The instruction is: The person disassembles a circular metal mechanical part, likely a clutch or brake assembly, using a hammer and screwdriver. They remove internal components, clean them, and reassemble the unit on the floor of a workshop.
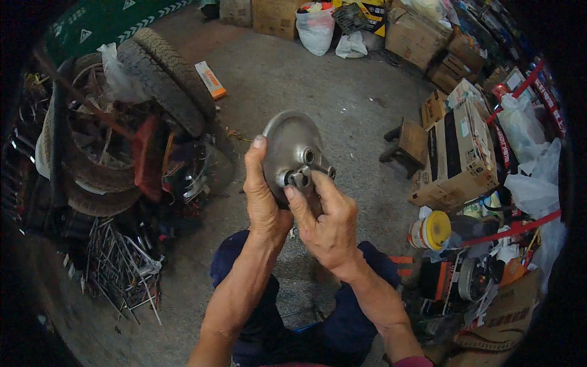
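A round grey metal brake drum plate [286, 136] is held up in front of me, tilted, with raised bosses on its lower right side. My left hand [265, 194] is closed on its left edge, the thumb lying up along the rim; the other fingers are hidden behind the plate. With thumb and index finger, my right hand [329, 227] pinches a small shiny metal piece [301, 178], ring-like at its end, against a boss near the plate's lower edge. I cannot tell whether that piece is seated in the plate or loose.
Tyres [168, 79] and wheels stand at left, above a heap of thin metal rods [119, 263]. At right are a small wooden stool [406, 145], a large cardboard box [455, 158] and a tub with a yellow lid [438, 230]. An orange-and-white box [210, 80] lies on the concrete floor.
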Motion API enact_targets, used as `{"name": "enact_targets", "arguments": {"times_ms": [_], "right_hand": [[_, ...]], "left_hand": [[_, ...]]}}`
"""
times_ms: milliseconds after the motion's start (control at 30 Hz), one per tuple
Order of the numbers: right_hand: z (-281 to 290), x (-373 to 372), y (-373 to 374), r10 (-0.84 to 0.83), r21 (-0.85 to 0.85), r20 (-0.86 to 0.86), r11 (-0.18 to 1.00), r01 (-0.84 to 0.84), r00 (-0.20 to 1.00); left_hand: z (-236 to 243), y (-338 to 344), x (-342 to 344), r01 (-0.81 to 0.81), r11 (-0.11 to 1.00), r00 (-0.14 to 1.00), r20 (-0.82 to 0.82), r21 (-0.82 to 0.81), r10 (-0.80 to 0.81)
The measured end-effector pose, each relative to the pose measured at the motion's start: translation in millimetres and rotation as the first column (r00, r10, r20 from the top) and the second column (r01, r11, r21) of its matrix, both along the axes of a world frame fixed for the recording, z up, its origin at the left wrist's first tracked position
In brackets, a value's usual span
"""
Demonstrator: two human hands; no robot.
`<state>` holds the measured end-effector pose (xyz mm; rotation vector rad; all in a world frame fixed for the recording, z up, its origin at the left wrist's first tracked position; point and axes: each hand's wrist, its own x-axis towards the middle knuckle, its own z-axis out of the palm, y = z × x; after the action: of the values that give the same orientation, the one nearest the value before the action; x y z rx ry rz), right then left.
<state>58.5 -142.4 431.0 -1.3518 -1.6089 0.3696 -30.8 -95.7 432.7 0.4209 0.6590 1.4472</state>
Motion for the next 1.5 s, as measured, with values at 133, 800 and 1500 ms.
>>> {"name": "enact_targets", "arguments": {"times_ms": [133, 800, 1500], "right_hand": [[2.2, -0.1, 1.7, 0.093, -0.175, -0.490, 0.964, -0.202, 0.867], [-5.5, -7.1, -4.7, 0.079, -0.136, -0.308, 0.983, -0.126, 0.948], [-10.1, -7.4, 3.9, 0.134, -0.148, -0.521, 0.958, -0.244, 0.843]], "left_hand": [[-8.8, 5.3, 0.4, 0.052, 0.998, 0.991, 0.129, -0.032, -0.047], [-5.2, 3.9, -1.0, 0.010, 1.000, 0.993, 0.122, -0.020, -0.008], [-7.1, 6.4, -6.6, 0.007, 0.998, 0.989, 0.147, -0.069, 0.003]]}}
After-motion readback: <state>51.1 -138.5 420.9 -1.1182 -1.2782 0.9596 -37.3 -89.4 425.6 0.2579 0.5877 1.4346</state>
